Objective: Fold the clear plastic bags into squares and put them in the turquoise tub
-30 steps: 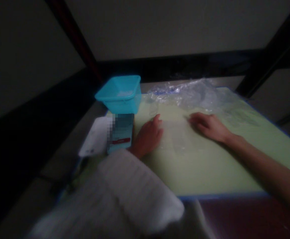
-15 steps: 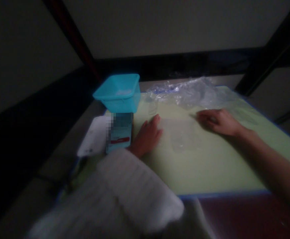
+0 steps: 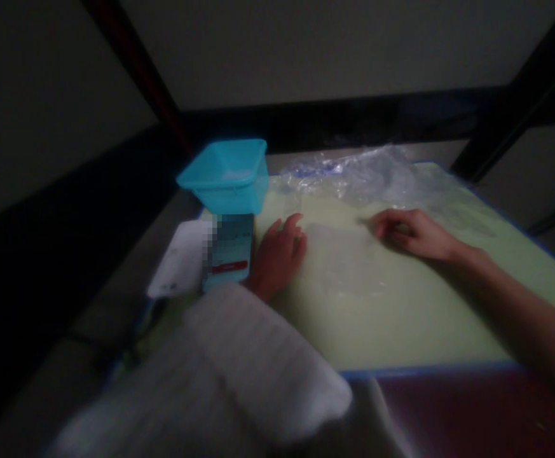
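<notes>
A small clear plastic bag (image 3: 346, 261) lies flat on the yellow-green table top between my hands. My left hand (image 3: 280, 254) is at the bag's left side, palm down, fingers slightly bent and apart, with nothing seen in it. To the right, my right hand (image 3: 413, 232) rests on its side by the bag's upper right corner. Its fingers are curled in and the fingertips come together in a pinch. Blur hides what, if anything, is between them.
At the back left stands a turquoise plastic basket (image 3: 232, 197) with something pale inside. In front of it lie a blue printed box or booklet (image 3: 232, 245) with a red mark and a white flat piece (image 3: 179, 257). Crumpled clear plastic sheeting (image 3: 377, 175) covers the table's far edge.
My left hand has drawn back slightly, its fingers now more bent. The right hand has shifted a little left. The small bag's outline has changed and looks flatter.
</notes>
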Action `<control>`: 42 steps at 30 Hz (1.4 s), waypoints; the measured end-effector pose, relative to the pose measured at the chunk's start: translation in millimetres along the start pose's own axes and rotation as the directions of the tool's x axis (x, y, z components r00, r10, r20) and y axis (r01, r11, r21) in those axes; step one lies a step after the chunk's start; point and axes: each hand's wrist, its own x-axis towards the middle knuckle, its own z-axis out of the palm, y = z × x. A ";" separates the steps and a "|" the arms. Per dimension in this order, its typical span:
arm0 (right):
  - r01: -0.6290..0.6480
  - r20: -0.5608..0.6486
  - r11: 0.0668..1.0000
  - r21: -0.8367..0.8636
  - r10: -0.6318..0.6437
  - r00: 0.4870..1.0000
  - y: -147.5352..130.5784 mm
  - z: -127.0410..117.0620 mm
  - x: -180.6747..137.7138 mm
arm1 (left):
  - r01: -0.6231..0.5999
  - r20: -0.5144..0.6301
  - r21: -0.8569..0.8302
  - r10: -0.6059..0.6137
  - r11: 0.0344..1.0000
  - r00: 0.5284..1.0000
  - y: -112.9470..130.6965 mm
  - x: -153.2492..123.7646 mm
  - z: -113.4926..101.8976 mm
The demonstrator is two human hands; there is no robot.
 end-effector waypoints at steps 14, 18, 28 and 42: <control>-0.221 0.737 0.935 0.277 -0.059 0.673 -48.2 -9.7 -11.3 | 0.102 -0.063 0.022 -0.101 0.995 0.993 0.9 0.8 -2.6; -0.114 0.557 0.952 0.284 -0.066 0.828 -38.2 -14.8 -8.3 | 0.074 -0.091 0.030 -0.071 0.997 0.993 1.2 0.0 -3.4; 0.018 0.432 1.000 -0.022 -0.007 0.902 -14.7 1.4 -4.7 | 0.055 -0.102 0.053 -0.049 0.997 0.994 2.7 -1.3 -5.0; -0.033 0.286 0.999 -0.010 0.035 0.957 -10.0 15.6 3.3 | 0.049 -0.121 0.066 -0.040 0.997 0.992 3.1 -0.5 -3.1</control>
